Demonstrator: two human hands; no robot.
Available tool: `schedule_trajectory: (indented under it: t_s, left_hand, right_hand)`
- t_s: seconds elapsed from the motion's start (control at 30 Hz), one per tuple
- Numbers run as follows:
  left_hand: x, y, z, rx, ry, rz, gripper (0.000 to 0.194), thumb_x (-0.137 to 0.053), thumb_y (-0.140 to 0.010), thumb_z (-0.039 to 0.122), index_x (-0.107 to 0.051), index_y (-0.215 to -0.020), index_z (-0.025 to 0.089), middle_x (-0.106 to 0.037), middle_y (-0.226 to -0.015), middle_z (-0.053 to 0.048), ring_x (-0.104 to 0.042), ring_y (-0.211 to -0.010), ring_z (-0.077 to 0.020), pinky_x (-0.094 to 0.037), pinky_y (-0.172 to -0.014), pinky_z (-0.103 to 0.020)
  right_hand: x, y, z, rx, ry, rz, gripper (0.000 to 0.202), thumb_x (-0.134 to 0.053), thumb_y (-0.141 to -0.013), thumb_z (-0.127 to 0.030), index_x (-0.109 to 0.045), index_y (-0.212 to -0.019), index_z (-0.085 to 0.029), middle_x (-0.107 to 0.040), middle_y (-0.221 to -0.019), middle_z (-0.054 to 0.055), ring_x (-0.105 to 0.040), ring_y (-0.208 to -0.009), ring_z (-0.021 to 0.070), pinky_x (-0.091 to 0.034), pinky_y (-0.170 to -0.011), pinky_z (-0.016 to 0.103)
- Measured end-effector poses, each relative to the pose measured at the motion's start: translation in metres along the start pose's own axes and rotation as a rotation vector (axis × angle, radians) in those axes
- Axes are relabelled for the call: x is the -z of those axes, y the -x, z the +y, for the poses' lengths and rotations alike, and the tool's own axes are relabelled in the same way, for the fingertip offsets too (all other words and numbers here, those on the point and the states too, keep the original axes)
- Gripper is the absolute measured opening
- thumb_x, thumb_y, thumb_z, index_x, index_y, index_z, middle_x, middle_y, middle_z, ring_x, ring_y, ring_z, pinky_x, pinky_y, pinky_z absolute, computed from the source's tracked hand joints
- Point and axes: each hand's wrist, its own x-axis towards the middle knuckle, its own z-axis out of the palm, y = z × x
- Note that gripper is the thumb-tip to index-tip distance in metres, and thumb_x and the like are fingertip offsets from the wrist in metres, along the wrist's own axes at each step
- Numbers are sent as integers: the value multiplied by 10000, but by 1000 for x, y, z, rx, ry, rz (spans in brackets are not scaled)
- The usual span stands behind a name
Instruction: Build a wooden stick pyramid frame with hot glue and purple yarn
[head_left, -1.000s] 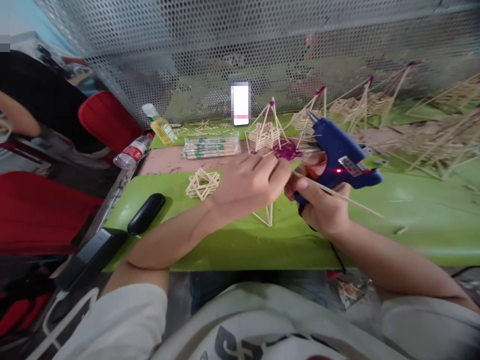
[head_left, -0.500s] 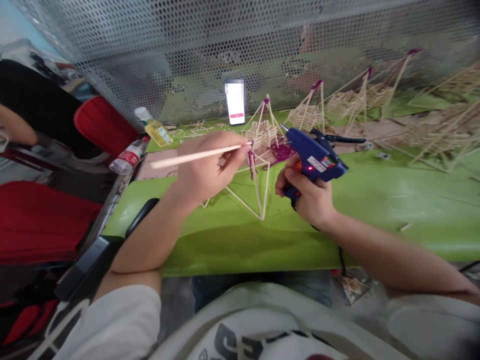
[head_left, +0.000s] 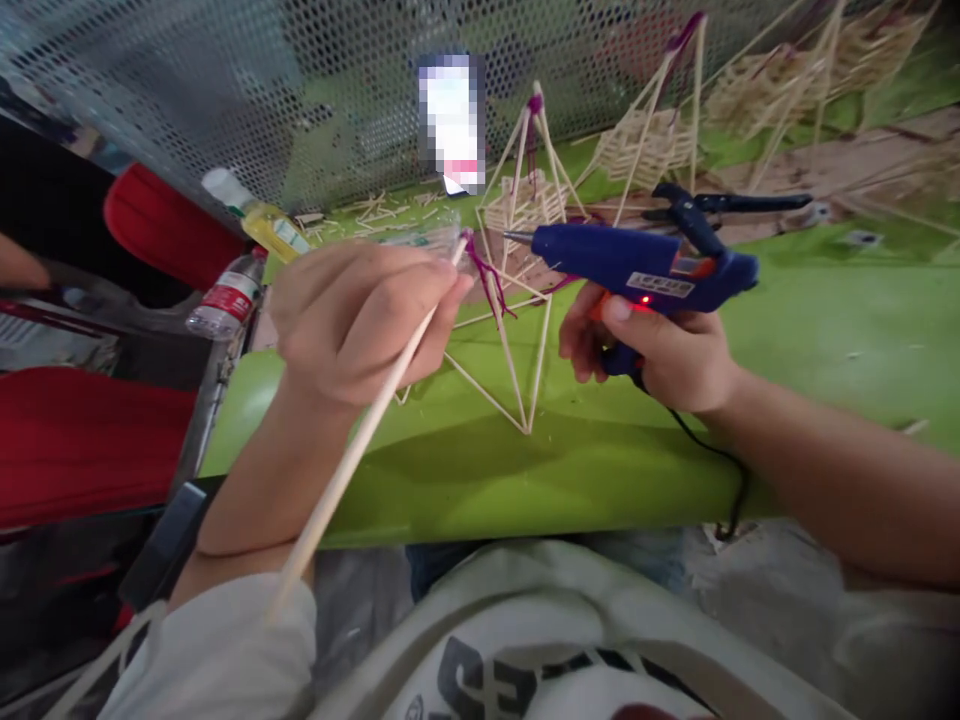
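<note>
My left hand (head_left: pixel 360 320) pinches a thin wooden stick (head_left: pixel 352 455) close to its upper end, while the long end slants down toward my sleeve. Purple thread (head_left: pixel 491 285) hangs just beyond my fingertips, at the top of a frame of thin sticks (head_left: pixel 511 365) on the green table. In my right hand (head_left: pixel 667 350) is a blue hot glue gun (head_left: pixel 607 252), fingers wrapped round its handle and a red light lit. Its metal nozzle points left, a short gap from the stick's tip. My left hand hides part of the frame.
Behind stands a stick pyramid with a woven-looking stick base (head_left: pixel 525 205); similar ones (head_left: pixel 652 145) continue right. Black-handled pliers (head_left: pixel 750 203) lie behind the glue gun. A blurred phone (head_left: pixel 450 120) leans on the mesh panel. Two bottles (head_left: pixel 225 295) stand left, near red chairs (head_left: pixel 90 440).
The stick in my left hand has swung from nearly level to a steep slant, its long end now lower. The glue gun has turned to point left, its nozzle nearer my left fingertips.
</note>
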Motion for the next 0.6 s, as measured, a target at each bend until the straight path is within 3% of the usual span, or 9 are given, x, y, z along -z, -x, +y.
schedule_trajectory:
  t_s: [0.1,0.2,0.3,0.37,0.5,0.53,0.6]
  left_hand:
    - [1,1,0,58,-7,-60,345,-612,-1144,520,-722,-1010,221,-835,-861,11,-872,-811,-190,-756,-741,-377]
    - [1,6,-4,230,82,-159,438,-607,-1132,645,-699,-1009,235,-828,-911,-18,-869,-892,-214,-763,-855,-445]
    - [-1,12,-12,383,213,-221,508,-677,-1067,753,-700,-1086,246,-825,-1034,-62,-853,-1121,-278,-728,-1066,-527]
    - [-1,11,-16,408,254,-260,560,-673,-1047,802,-700,-1126,248,-810,-1078,-72,-835,-1210,-295,-693,-1152,-557]
    - [6,-3,-10,221,162,-303,619,-422,-1148,768,-718,-1059,231,-776,-940,-50,-871,-1004,-259,-736,-952,-566]
    - [8,-7,-7,204,111,-300,591,-395,-1171,710,-729,-1056,236,-775,-927,-40,-873,-990,-255,-733,-918,-560]
    - [11,-10,-1,260,110,-300,598,-417,-1154,753,-750,-1056,267,-762,-923,-15,-870,-997,-249,-727,-925,-563]
  right_hand:
    - [4,2,-3,33,52,24,302,-846,-1017,-548,-836,-1043,-247,-827,-1074,77,-739,-634,167,-499,-437,330]
    - [8,5,-2,95,111,39,268,-814,-1040,-525,-846,-1059,-259,-815,-1138,76,-733,-675,155,-501,-429,316]
    - [8,8,-4,180,218,18,221,-816,-1046,-492,-858,-1051,-276,-825,-1066,74,-729,-703,169,-502,-454,324]
    - [6,9,-6,250,300,-10,199,-823,-1041,-468,-860,-1003,-276,-819,-948,74,-725,-716,196,-511,-496,352]
    - [0,9,-10,318,432,-24,185,-825,-1023,-407,-828,-901,-268,-771,-790,60,-673,-627,205,-453,-494,391]
    - [-1,9,-10,337,460,-14,179,-829,-1014,-392,-821,-884,-269,-773,-788,59,-664,-608,203,-444,-491,396]
    - [-2,10,-9,350,497,7,168,-844,-994,-385,-819,-869,-274,-797,-826,66,-672,-608,209,-464,-506,407]
